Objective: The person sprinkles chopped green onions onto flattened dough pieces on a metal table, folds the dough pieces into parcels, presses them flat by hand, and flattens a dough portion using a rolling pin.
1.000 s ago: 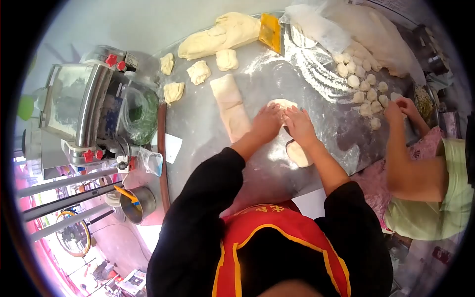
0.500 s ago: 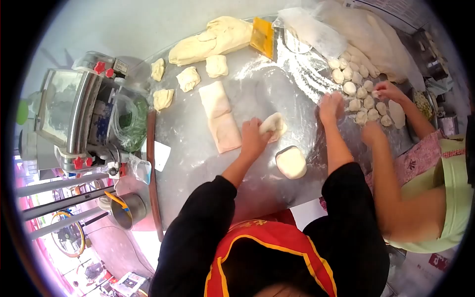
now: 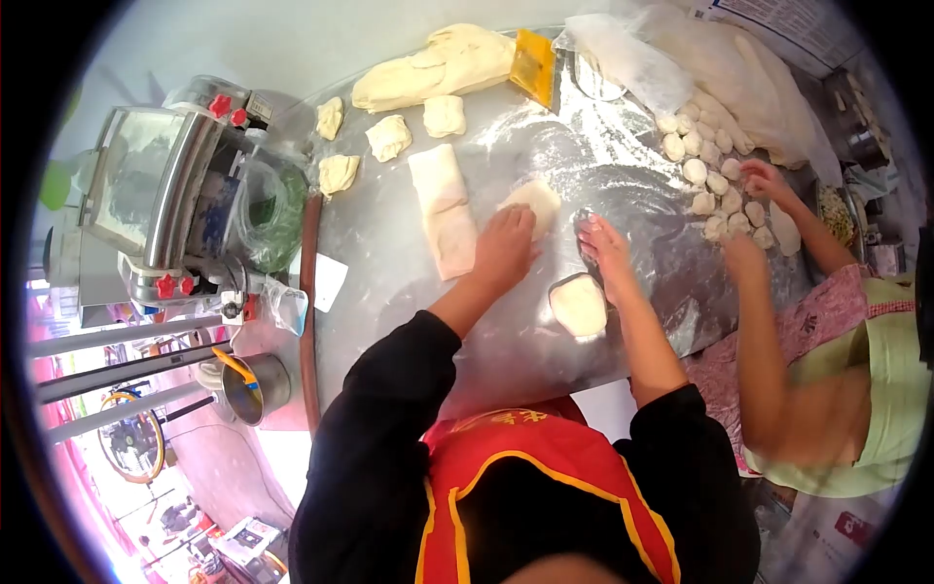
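My left hand (image 3: 506, 251) is closed at the near left edge of a flat oval piece of dough (image 3: 535, 206), its fingertips curled and partly hidden. Just left of that hand lies a long folded strip of dough (image 3: 443, 209). My right hand (image 3: 605, 250) is held over the metal table, fingers apart and nothing in them. Below it, nearer my body, sits a rounded flat piece of dough (image 3: 579, 306).
At the back are a large dough mass (image 3: 428, 73), smaller dough lumps (image 3: 389, 137) and a yellow scraper (image 3: 532, 66). A roller machine (image 3: 161, 190) stands left, beside a wooden rod (image 3: 308, 311). On the right, a co-worker's hands (image 3: 764, 183) handle small dough balls (image 3: 730, 200).
My right hand has come left and nearer, from the floury area toward the rounded dough. The dough at my left hand, folded up before, now lies flatter. The view has shifted slightly.
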The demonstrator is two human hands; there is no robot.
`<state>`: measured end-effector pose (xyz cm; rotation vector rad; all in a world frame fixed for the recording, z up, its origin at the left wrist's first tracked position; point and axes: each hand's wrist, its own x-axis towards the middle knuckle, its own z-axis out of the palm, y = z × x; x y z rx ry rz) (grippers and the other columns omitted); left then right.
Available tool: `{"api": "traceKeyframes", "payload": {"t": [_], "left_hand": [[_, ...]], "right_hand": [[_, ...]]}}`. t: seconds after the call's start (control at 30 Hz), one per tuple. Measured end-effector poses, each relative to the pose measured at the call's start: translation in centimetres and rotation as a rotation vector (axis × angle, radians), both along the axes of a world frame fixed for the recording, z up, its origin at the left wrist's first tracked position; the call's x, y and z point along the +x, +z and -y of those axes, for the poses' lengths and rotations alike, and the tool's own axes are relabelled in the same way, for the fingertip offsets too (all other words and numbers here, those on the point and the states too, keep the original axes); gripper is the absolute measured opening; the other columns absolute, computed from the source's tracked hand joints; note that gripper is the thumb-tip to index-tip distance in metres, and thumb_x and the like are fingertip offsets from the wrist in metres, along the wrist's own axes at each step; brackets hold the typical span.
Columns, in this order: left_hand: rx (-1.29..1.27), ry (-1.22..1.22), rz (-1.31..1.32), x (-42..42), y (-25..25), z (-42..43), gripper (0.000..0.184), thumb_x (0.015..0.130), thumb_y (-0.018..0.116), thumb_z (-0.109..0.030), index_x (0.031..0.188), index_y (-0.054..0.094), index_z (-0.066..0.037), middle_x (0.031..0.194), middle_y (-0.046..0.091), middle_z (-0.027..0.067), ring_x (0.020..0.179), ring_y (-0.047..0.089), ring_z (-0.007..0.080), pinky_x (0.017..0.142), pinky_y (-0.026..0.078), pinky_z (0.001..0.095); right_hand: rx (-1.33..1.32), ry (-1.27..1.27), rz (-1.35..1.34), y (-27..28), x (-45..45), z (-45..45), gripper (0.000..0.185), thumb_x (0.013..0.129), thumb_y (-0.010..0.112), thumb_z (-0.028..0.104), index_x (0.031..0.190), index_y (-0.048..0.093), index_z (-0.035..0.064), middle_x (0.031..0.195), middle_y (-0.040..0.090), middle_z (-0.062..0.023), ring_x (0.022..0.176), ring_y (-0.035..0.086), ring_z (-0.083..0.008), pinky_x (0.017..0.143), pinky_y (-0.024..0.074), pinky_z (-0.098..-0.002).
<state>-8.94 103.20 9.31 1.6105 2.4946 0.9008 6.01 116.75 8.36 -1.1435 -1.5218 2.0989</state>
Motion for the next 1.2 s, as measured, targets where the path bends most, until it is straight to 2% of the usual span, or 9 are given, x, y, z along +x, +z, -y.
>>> {"api": "traceKeyframes", "payload": {"t": [0.07, 0.3, 0.43, 0.53, 0.7, 0.8, 0.93, 1.07, 1.2], "left_hand": [[-0.072, 0.014, 0.136, 0.1, -0.8, 0.2, 0.042, 0.085, 0.062, -0.015, 0.121, 0.049, 0.000, 0.134, 0.047, 0.0181, 0.126, 0.043, 0.0354, 0.103, 0.037, 0.0423], [-0.035, 0.081, -0.092, -0.1, -4.7, -4.3, 0.056, 0.091, 0.054, -0.030, 0.139, 0.040, -0.004, 0.144, 0.040, 0.0157, 0.135, 0.033, 0.0340, 0.111, 0.024, 0.0482], [-0.091, 0.092, -0.135, 0.3, -5.1, -4.4, 0.057, 0.092, 0.050, -0.036, 0.141, 0.039, -0.009, 0.147, 0.037, 0.0129, 0.137, 0.031, 0.0325, 0.112, 0.022, 0.0509], [-0.134, 0.089, -0.121, 0.1, -5.0, -4.4, 0.058, 0.092, 0.050, -0.037, 0.142, 0.038, -0.009, 0.148, 0.036, 0.0120, 0.138, 0.029, 0.0319, 0.112, 0.021, 0.0514], [-0.138, 0.085, -0.092, 0.0, -5.0, -4.2, 0.061, 0.092, 0.049, -0.040, 0.143, 0.036, -0.009, 0.149, 0.034, 0.0112, 0.139, 0.027, 0.0314, 0.113, 0.018, 0.0518], [-0.127, 0.100, -0.088, 0.2, -4.7, -4.2, 0.064, 0.092, 0.049, -0.042, 0.144, 0.034, -0.008, 0.149, 0.033, 0.0116, 0.140, 0.026, 0.0314, 0.113, 0.017, 0.0520], [-0.118, 0.074, -0.107, -0.1, -4.9, -3.9, 0.067, 0.092, 0.049, -0.044, 0.144, 0.032, -0.006, 0.150, 0.033, 0.0122, 0.140, 0.025, 0.0317, 0.113, 0.017, 0.0525], [-0.081, -0.015, -0.107, -0.7, -5.2, -3.6, 0.068, 0.091, 0.053, -0.042, 0.142, 0.034, -0.003, 0.149, 0.032, 0.0166, 0.139, 0.028, 0.0337, 0.112, 0.019, 0.0510], [0.171, 0.117, 0.239, -1.3, -5.2, -2.3, 0.058, 0.088, 0.056, -0.025, 0.135, 0.039, 0.004, 0.134, 0.043, 0.0256, 0.125, 0.040, 0.0393, 0.103, 0.033, 0.0479]], "right_hand": [[-0.039, -0.034, 0.014, -1.5, 0.1, -1.2, 0.047, 0.097, 0.052, 0.031, 0.132, 0.047, -0.0005, 0.116, 0.061, -0.0129, 0.104, 0.059, -0.0190, 0.091, 0.0473, -0.0303], [-0.197, -0.132, 0.017, -3.1, -4.0, -4.3, 0.042, 0.095, 0.053, 0.037, 0.112, 0.056, -0.0017, 0.096, 0.063, -0.0102, 0.088, 0.062, -0.0194, 0.081, 0.0520, -0.0304], [-0.221, -0.123, 0.198, -3.1, -6.7, -3.0, 0.053, 0.094, 0.049, 0.050, 0.099, 0.060, -0.0016, 0.074, 0.057, -0.0057, 0.060, 0.054, -0.0144, 0.055, 0.0488, -0.0264], [-0.199, -0.104, 0.259, -3.5, -7.6, -2.5, 0.053, 0.093, 0.049, 0.052, 0.092, 0.062, 0.0001, 0.072, 0.057, -0.0058, 0.057, 0.052, -0.0134, 0.051, 0.0449, -0.0243], [0.221, 0.282, 0.401, -2.4, -8.3, -6.9, 0.055, 0.094, 0.045, 0.053, 0.093, 0.064, 0.0012, 0.080, 0.061, -0.0062, 0.067, 0.055, -0.0171, 0.065, 0.0470, -0.0335], [0.022, 0.144, 0.141, -4.7, -10.7, -6.5, 0.053, 0.095, 0.044, 0.050, 0.097, 0.065, 0.0015, 0.088, 0.064, -0.0072, 0.078, 0.058, -0.0172, 0.068, 0.0471, -0.0330], [0.104, 0.146, 0.387, -3.2, -11.6, -3.9, 0.047, 0.097, 0.043, 0.043, 0.104, 0.063, 0.0008, 0.096, 0.064, -0.0101, 0.083, 0.059, -0.0184, 0.070, 0.0472, -0.0339], [0.064, 0.290, 0.374, -2.0, -9.8, -4.7, 0.033, 0.095, 0.053, 0.028, 0.107, 0.062, -0.0022, 0.096, 0.064, -0.0100, 0.078, 0.059, -0.0178, 0.066, 0.0477, -0.0316], [0.575, 0.200, 0.112, -3.8, -8.7, -3.4, 0.023, 0.090, 0.059, 0.015, 0.101, 0.062, -0.0044, 0.085, 0.064, -0.0070, 0.073, 0.059, -0.0145, 0.062, 0.0477, -0.0301]]}}
